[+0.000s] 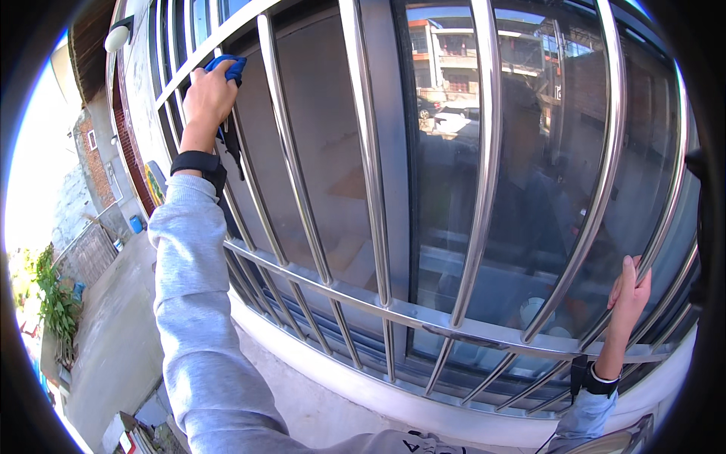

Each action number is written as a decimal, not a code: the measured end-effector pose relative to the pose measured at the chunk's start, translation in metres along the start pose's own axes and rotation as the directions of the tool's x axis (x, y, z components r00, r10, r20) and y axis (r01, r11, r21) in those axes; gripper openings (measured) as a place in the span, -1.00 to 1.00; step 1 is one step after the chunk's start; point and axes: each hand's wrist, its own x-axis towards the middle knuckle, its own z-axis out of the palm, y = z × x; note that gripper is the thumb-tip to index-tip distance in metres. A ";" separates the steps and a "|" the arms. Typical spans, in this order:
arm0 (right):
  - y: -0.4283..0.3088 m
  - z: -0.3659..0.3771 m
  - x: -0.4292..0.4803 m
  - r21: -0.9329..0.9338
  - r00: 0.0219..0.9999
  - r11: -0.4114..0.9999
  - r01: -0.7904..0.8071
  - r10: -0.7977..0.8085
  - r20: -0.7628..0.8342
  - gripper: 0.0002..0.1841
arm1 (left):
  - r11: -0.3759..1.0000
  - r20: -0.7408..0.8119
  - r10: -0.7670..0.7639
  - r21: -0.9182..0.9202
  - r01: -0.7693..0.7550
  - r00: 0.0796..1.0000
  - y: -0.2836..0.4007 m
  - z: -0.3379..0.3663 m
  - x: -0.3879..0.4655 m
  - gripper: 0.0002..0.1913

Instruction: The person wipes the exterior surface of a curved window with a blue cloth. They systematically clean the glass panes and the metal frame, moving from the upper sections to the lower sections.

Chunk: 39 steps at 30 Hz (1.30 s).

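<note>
Raised at the upper left, my left hand (210, 96) grips a blue cloth (231, 68) against a bar of the stainless steel window grille (363, 142), just below its upper crossbar. A dark strap hangs near that wrist. At the lower right, my right hand (630, 286) is wrapped around an upright metal bar (661, 238), above the lower crossbar (414, 315). Behind the bars is a dark-framed glass window (442, 187), which reflects buildings, a vehicle and a dark figure. Both wrists wear black bands.
White sill (340, 391) runs below the grille. On the left are a concrete yard (122, 318), green plants (57, 301), a blue container (136, 224) and a round wall lamp (117, 38). Stone rubble (150, 423) lies at the bottom left.
</note>
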 end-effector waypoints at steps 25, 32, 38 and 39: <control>-0.010 0.002 0.003 0.214 0.982 0.974 -0.079 0.039 0.186 -0.80 | 0.528 0.859 0.164 -0.492 0.692 0.485 0.027 0.009 -0.360 -0.39; -0.006 0.000 0.004 0.195 0.984 0.977 -0.084 0.051 0.170 -0.81 | 0.806 0.972 0.229 -0.220 0.549 0.055 -0.013 -0.038 -0.406 -0.41; -0.003 -0.001 0.004 0.179 0.988 0.981 -0.073 0.047 0.148 -0.84 | 0.785 0.474 0.035 -0.558 0.269 0.880 -0.010 -0.023 -0.386 -0.46; -0.002 -0.002 0.004 0.177 0.989 0.982 -0.066 0.041 0.145 -0.84 | 0.792 0.375 0.192 -0.605 0.082 0.907 -0.005 -0.016 -0.384 -0.46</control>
